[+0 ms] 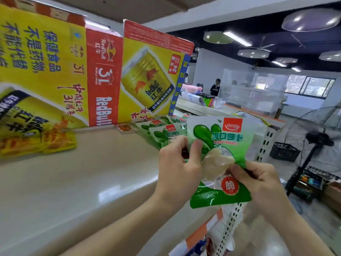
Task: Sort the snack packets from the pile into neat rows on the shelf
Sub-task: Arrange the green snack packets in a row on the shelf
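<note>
Both hands: L (pixel 177 170) & R (pixel 258 182) pinch green pkt (pixel 217 141) above shelf (pixel 83 182).

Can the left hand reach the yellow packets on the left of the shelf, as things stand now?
Probably yes, once freed. The left hand pinches the green packet together with the right hand; the shelf between it and the yellow packets shows nothing in the way.

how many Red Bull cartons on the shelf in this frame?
2. One Red Bull carton stands at the shelf's far left, yellow face and red side showing; the second carton stands just right of it, behind the green packets. Others may be cut off at left.
</note>
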Tool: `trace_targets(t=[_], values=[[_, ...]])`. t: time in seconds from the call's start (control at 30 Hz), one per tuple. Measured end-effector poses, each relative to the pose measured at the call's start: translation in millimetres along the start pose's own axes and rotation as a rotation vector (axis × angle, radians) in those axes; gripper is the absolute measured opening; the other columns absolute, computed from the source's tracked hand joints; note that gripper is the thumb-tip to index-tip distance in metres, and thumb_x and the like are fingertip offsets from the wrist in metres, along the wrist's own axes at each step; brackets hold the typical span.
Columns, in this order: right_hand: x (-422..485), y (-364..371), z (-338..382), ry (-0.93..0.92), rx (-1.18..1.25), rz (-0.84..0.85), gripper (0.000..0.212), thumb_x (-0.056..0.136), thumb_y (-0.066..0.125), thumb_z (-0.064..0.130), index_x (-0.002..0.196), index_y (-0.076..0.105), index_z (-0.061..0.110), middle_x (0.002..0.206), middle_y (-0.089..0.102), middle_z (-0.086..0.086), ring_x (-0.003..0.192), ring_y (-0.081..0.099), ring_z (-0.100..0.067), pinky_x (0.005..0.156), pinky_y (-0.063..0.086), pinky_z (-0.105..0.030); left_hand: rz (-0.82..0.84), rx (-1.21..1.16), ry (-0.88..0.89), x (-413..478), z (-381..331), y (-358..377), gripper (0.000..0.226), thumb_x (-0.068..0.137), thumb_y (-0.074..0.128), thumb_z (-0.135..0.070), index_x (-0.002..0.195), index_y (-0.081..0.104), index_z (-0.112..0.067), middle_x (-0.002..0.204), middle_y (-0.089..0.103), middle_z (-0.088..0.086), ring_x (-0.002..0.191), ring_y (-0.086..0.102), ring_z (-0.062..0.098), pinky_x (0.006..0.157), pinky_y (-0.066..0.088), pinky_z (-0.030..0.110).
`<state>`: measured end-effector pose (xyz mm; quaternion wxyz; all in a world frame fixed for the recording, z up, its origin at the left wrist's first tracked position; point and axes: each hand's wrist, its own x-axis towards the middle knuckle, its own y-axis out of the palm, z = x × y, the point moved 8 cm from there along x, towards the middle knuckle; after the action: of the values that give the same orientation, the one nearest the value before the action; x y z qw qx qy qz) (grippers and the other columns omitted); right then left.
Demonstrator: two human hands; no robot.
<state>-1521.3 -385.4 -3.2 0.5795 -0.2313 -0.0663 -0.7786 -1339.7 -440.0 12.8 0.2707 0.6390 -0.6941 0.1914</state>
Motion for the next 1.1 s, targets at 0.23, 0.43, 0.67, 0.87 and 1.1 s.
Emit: trace_targets(t=[0.23, 0.43, 0.67, 0.87, 1.1], values=[[50, -8, -21, -0.1, -0.025, 0.105, 0.018, 0.08, 0.063, 0.023, 0.08, 0.081, 0.027, 0.075, 0.075, -0.005, 0.067, 0.071, -0.016, 0.057, 0.054, -0.022, -0.125, 0.099, 0.04, 18, 11, 10, 0.039, 0.091, 0.061, -0.036, 0.071, 0.058, -0.002, 0.065, 0.06, 0.012, 0.055, 0.052, 0.03, 0.045, 0.045, 0.04], [126, -33, -10, -0.277, -0.102, 0.245, 0.023, 0.081, 0.069, 0.038, 0.089, 0.075, 0.017, 0.08, 0.068, -0.027, 0.072, 0.068, -0.036, 0.066, 0.052, -0.053, -0.267, 0.182, 0.03, 58, 10, 23, 0.03, 0.094, 0.065, -0.022, 0.072, 0.068, -0.001, 0.075, 0.064, 0.026, 0.062, 0.046, 0.017, 0.056, 0.04, 0.037], [214, -74, -2, -0.382, -0.336, 0.295, 0.024, 0.086, 0.067, 0.035, 0.088, 0.075, 0.012, 0.082, 0.07, -0.018, 0.073, 0.065, -0.03, 0.069, 0.053, -0.044, -0.369, 0.268, -0.016, 121, 18, 75, 0.026, 0.09, 0.069, -0.024, 0.066, 0.075, -0.014, 0.072, 0.071, 0.008, 0.066, 0.06, 0.021, 0.074, 0.057, 0.051], [256, -106, -41, -0.149, -0.931, 0.211, 0.016, 0.079, 0.066, 0.026, 0.079, 0.061, 0.01, 0.078, 0.055, -0.009, 0.081, 0.055, -0.03, 0.065, 0.044, -0.026, -0.319, 0.536, -0.149, 153, 71, 126, 0.04, 0.085, 0.067, -0.029, 0.069, 0.068, 0.007, 0.061, 0.061, 0.027, 0.054, 0.045, 0.017, 0.056, 0.041, 0.032], [245, -101, -73, -0.025, -1.233, 0.254, 0.034, 0.089, 0.055, 0.015, 0.123, 0.056, 0.015, 0.124, 0.058, -0.01, 0.117, 0.057, -0.03, 0.077, 0.044, -0.034, -0.145, 0.929, -0.345, 154, 121, 155, 0.036, 0.083, 0.06, -0.018, 0.049, 0.047, -0.011, 0.045, 0.044, 0.002, 0.046, 0.043, 0.023, 0.049, 0.038, 0.027]])
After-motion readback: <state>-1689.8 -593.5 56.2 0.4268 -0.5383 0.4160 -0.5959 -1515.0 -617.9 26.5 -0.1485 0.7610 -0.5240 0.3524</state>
